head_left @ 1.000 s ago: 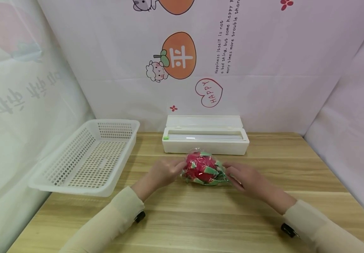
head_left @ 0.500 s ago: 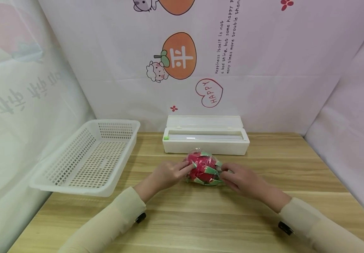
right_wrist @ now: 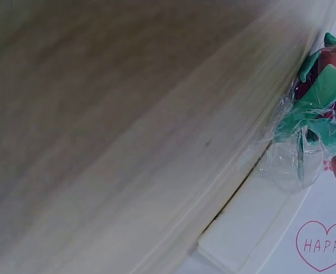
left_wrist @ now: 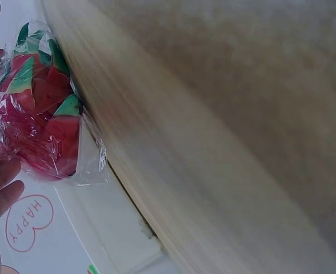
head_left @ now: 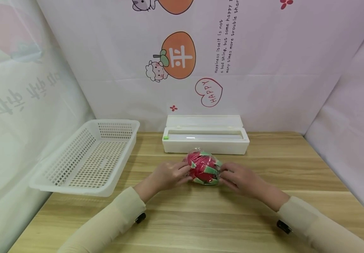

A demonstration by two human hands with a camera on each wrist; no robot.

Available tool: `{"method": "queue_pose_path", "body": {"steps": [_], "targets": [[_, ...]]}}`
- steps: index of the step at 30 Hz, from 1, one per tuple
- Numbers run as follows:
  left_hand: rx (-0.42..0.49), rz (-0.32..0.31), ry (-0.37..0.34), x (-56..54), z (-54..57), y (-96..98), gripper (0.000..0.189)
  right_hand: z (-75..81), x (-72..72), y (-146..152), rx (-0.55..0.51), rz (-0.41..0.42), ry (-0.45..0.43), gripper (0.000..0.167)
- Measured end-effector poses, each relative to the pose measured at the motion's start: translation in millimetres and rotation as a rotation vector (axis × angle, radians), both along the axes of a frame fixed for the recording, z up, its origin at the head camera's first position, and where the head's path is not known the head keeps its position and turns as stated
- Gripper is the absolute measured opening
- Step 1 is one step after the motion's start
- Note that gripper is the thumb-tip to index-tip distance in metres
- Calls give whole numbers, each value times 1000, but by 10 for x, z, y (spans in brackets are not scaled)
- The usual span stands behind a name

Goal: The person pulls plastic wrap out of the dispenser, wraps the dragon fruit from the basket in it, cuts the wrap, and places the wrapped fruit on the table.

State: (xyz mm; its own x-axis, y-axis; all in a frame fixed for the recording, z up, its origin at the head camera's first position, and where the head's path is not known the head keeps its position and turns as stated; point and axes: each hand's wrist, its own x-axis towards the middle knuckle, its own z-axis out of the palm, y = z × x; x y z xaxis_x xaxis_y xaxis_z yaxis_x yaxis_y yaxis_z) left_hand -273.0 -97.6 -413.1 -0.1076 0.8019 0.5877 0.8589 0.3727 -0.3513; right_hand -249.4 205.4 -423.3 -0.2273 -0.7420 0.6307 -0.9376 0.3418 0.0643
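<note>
A red dragon fruit (head_left: 202, 168) with green scales lies on its side on the table, inside clear plastic wrap (left_wrist: 91, 165). My left hand (head_left: 166, 174) holds its left end, with thumb and fingers against the film. At the opposite end, my right hand (head_left: 242, 177) grips the fruit's green-tipped side through the film. Loose film (right_wrist: 294, 162) sticks out past the green tips in the right wrist view. Only some fingers (left_wrist: 5, 191) of the left hand show at the edge of the left wrist view. The fruit's underside is hidden.
Right behind the fruit stands a long white wrap dispenser box (head_left: 205, 146), its lid (head_left: 204, 121) raised and a green slider (head_left: 166, 137) at its left end. A white plastic basket (head_left: 115, 182) stands at the left. Printed cloth (head_left: 264, 88) walls enclose the wooden table (head_left: 197, 225).
My right hand has moved left, in against the fruit's green end. The left hand's fingers have shifted slightly right onto the fruit. The fruit has stayed nearly in place.
</note>
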Motion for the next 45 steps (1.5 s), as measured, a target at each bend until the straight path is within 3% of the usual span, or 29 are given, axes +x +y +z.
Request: {"method": "queue_pose_path", "body": {"steps": [6, 13, 19, 23, 27, 33, 45], "targets": [[9, 17, 20, 1, -7, -9, 23, -9, -33, -4, -53, -56, -39, 17], [40, 46, -75, -42, -45, -16, 50, 9, -74, 29, -42, -215, -110, 46], [-9, 198, -209, -69, -77, 5, 83, 4, -28, 55, 36, -326, -264, 68], [-76, 296, -251, -47, -99, -4, 77, -15, -5, 58, 89, -386, -389, 75], [-150, 354, -228, -32, -113, -23, 64, -42, -10, 57, 103, -393, -428, 73], [-154, 333, -187, -33, -116, -49, 55, -57, -17, 36, 115, -389, -468, 68], [-138, 295, -189, -23, -71, -57, 44, -56, -16, 5, 72, -417, -568, 59]]}}
